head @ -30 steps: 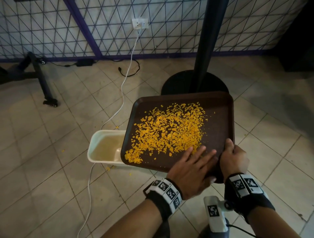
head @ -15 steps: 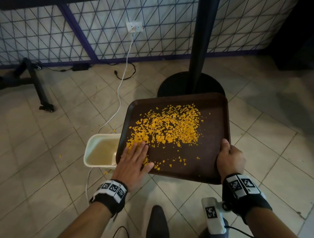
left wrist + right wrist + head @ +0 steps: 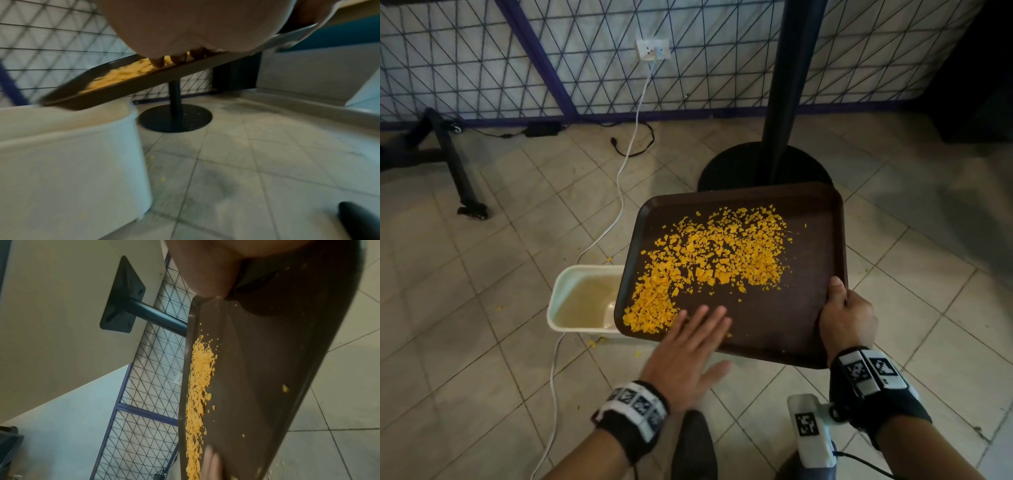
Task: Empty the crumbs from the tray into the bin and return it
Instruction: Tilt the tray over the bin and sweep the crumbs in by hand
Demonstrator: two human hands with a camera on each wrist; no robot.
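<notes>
A dark brown tray [image 3: 804, 308] covered with yellow crumbs [image 3: 709, 263] hangs tilted, its low left edge over a white bin [image 3: 571, 291] on the floor. My right hand [image 3: 846, 315] grips the tray's right rim, thumb on top. Flat on the tray's near part lies my left hand [image 3: 688, 346], fingers straight, just right of the crumb pile at the lower left corner. In the left wrist view the tray [image 3: 123, 91] slopes down toward the bin [image 3: 72, 154], fingertips [image 3: 158, 62] on the crumbs. The right wrist view shows the tray [image 3: 267, 369] edge-on with crumbs [image 3: 197, 386].
A black table post with a round base [image 3: 763, 168] stands just behind the tray. A white cable [image 3: 619, 185] runs from a wall socket past the bin. A black stand leg [image 3: 458, 171] is at the left. A few crumbs lie on the tiled floor by the bin.
My left hand swept left across the tray and has come back toward the middle of the near edge. Crumbs have piled up at the tray's lower left corner. The right hand kept its hold.
</notes>
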